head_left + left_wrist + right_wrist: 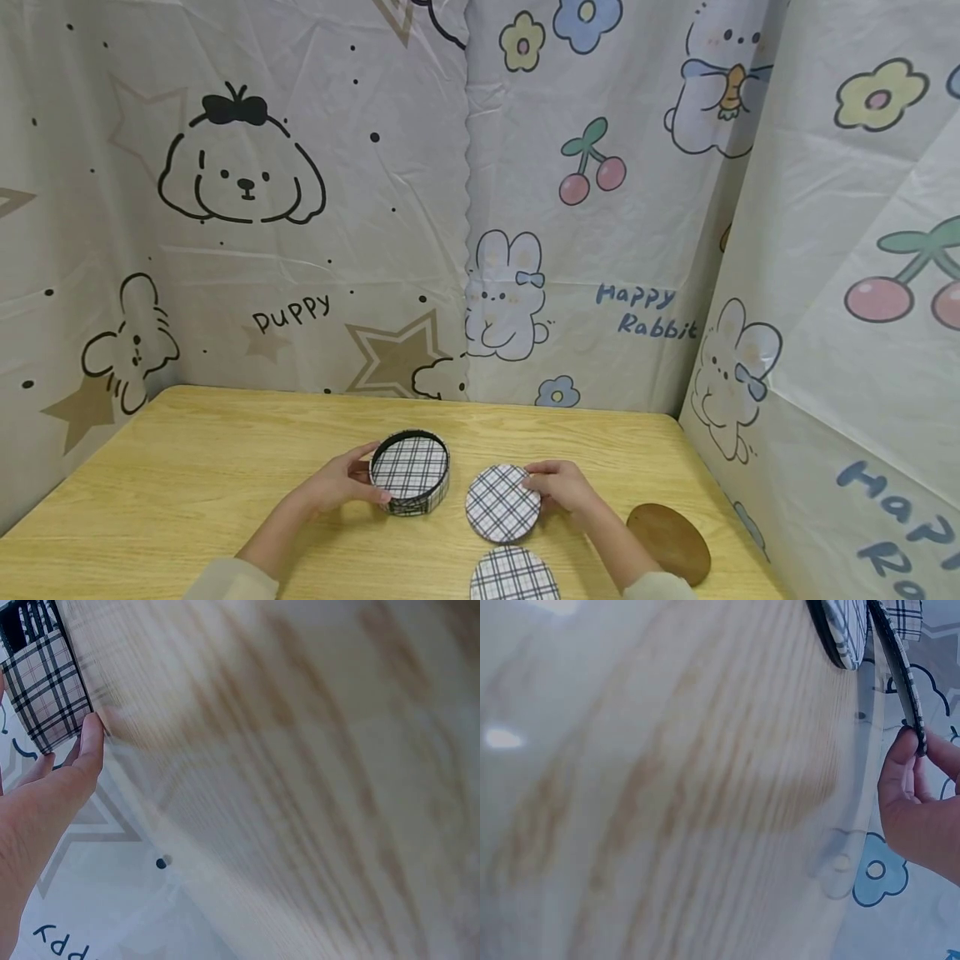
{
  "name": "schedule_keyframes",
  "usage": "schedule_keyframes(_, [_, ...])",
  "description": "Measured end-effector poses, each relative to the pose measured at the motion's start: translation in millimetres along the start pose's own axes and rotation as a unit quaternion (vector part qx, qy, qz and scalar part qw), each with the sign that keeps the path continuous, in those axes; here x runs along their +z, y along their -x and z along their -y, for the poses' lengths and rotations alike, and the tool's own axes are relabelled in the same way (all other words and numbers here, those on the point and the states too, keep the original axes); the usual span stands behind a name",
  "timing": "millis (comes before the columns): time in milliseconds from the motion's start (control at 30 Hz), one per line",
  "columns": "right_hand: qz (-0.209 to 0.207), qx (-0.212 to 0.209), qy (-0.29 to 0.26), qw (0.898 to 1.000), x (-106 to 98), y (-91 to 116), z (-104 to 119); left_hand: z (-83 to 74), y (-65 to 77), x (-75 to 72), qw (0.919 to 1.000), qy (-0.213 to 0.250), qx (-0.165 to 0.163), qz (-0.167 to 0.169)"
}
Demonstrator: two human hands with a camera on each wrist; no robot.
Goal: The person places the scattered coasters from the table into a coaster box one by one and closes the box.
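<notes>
My left hand grips the left side of a round plaid coaster holder, thumb at the front and fingers behind. Inside the dark rim of the holder lies a plaid disc. In the left wrist view, the thumb touches the lower edge of the holder. To the right, my right hand pinches the edge of a round plaid coaster. The right wrist view shows this coaster edge-on, raised off the table. A second plaid coaster lies nearer to me, partly cut off by the frame.
A brown rounded flat object lies on the table beyond my right forearm. The wooden table meets a printed cloth at the back and another cloth side on the right.
</notes>
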State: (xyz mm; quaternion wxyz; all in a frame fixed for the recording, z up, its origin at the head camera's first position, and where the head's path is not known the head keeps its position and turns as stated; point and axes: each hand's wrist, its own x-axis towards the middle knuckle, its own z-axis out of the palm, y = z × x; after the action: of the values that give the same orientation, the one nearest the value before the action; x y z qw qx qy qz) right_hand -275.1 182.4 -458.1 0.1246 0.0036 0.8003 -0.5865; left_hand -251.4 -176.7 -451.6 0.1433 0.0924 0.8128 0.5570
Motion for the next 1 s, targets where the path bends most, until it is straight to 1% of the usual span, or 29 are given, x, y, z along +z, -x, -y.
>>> schedule_keyframes(100, [0.014,-0.003,-0.029,0.999,-3,-1,-2,0.0,-0.3,0.1,1.0000,0.004,0.002,0.003])
schedule_keyframes(167, [0.017,-0.003,-0.037,0.999,-5,-2,-4,-0.2,-0.2,0.1,1.0000,0.003,0.002,0.002])
schedule_keyframes(367, [0.001,0.005,-0.052,0.999,-6,0,0,-1.5,0.9,-0.1,1.0000,0.001,0.000,0.001])
schedule_keyframes(600, [-0.023,0.009,-0.077,0.997,-1,2,11,-1.6,1.1,0.0,1.0000,0.005,-0.002,0.002])
schedule_keyframes(867, [-0.025,-0.004,-0.117,0.993,5,-1,18,0.7,0.7,-0.7,0.9999,0.003,0.012,0.010])
schedule_keyframes(1000, [-0.032,-0.003,-0.125,0.992,9,-3,21,1.3,0.0,-1.1,0.9998,0.006,0.011,0.014])
